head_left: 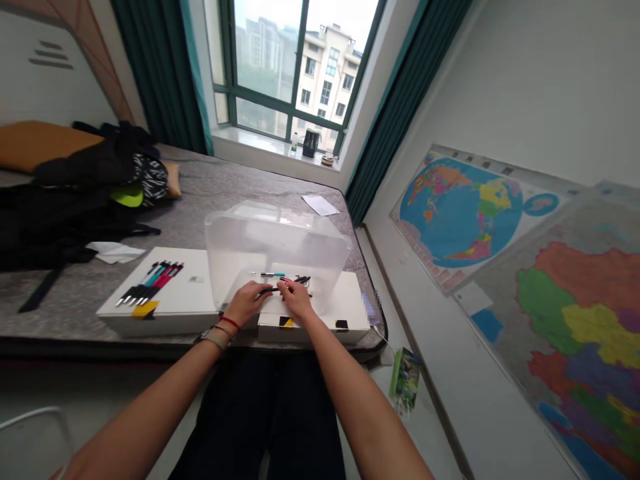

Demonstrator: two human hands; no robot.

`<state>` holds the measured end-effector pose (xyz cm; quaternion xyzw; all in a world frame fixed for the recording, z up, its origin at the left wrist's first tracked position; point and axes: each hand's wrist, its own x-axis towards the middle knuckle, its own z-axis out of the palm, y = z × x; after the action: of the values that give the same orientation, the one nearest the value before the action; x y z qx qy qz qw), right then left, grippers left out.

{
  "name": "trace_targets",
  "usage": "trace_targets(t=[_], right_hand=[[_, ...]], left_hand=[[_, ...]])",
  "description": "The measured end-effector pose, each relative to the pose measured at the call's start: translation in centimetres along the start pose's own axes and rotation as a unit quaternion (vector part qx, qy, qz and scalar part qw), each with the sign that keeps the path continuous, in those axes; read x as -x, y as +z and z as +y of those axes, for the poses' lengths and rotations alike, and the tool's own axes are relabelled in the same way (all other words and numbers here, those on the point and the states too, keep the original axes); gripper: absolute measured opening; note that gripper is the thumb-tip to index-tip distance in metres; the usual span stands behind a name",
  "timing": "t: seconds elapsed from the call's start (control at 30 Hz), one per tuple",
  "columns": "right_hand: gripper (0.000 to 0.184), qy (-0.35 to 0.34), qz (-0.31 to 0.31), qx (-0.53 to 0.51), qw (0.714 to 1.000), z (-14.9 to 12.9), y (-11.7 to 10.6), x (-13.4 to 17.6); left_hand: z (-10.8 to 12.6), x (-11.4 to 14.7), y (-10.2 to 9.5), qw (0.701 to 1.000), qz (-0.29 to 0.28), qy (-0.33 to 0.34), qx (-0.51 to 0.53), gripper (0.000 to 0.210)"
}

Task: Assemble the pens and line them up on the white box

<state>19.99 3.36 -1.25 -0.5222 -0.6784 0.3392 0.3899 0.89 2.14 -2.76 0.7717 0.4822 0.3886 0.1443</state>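
My left hand (246,303), with a red string and a watch at its wrist, is closed on a black pen (269,290). The fingers of my right hand (296,299) pinch together at the pen's other end. Both hands are at the mouth of a clear plastic bin (280,237) tipped on its side. Just beyond the fingers lie several loose pens, among them a teal one (273,275) and some black ones (303,279). To the left, a row of black, teal and pink pens (153,283) rests on a white box (187,293).
A second white box (350,307) sits under the bin's right side. Black bags (95,173) and a crumpled tissue (116,252) lie on the left of the grey mattress (200,177). White paper (321,205) lies behind the bin. A green box (405,379) stands low at right, near the wall.
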Motion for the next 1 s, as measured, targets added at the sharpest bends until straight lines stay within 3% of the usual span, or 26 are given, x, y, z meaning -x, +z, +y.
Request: trace_targets(t=[0.13,0.37,0.57,0.67,0.83,1.0], right_hand=[[0.027,0.004,-0.025,-0.087,0.996,0.42,-0.17,0.01],[0.051,0.007,-0.007,0.040,0.999,-0.32,0.12,-0.16],[0.030,0.021,-0.039,-0.083,0.996,0.36,0.01,-0.06],[0.030,0.019,-0.035,-0.042,0.998,0.41,-0.04,-0.01],[0.051,-0.016,-0.003,0.049,0.999,-0.01,0.24,-0.03],[0.031,0.006,-0.035,-0.044,0.998,0.43,0.12,0.08]], left_hand=[[-0.25,0.10,0.09,1.000,-0.004,0.004,0.012,0.032],[-0.43,0.20,0.21,0.999,0.004,0.011,0.039,0.029],[-0.33,0.23,0.10,0.999,0.001,0.005,0.031,0.029],[-0.16,0.23,-0.08,1.000,-0.008,0.008,0.008,0.029],[0.12,0.29,-0.22,1.000,-0.007,0.019,0.007,0.027],[0.13,0.30,-0.19,1.000,-0.002,-0.003,0.025,0.032]])
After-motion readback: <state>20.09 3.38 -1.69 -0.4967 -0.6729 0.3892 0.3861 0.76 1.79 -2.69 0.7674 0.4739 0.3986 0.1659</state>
